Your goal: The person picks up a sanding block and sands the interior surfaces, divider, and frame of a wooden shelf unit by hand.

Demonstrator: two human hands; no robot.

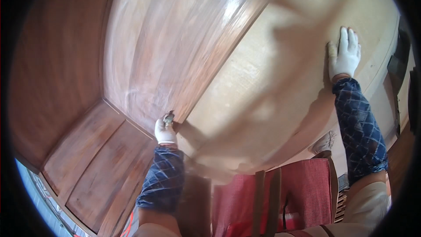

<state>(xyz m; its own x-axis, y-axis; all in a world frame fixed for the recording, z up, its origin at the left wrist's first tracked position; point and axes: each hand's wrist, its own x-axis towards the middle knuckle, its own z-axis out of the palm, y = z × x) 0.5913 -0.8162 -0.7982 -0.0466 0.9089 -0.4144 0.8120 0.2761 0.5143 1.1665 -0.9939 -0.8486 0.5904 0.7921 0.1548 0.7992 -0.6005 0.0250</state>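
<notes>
My left hand [165, 132], in a white glove, is closed round a small dark grey thing [169, 116] whose kind I cannot make out. It is at the lower corner of a reddish-brown wooden panel [162, 48], beside the frame strip that borders a pale board [245, 87]. My right hand [345, 57], also gloved in white, lies flat on the pale board at the right, its fingers stretched out and pointing away from me. Blue patterned sleeve covers are on both forearms.
A darker wooden panel [66, 57] stands at the left, and another wooden section [101, 162] lies at the lower left. A red apron [302, 188] hangs over my front. Near the right side of the apron a shoe [324, 142] shows. Dark objects [400, 66] line the right rim.
</notes>
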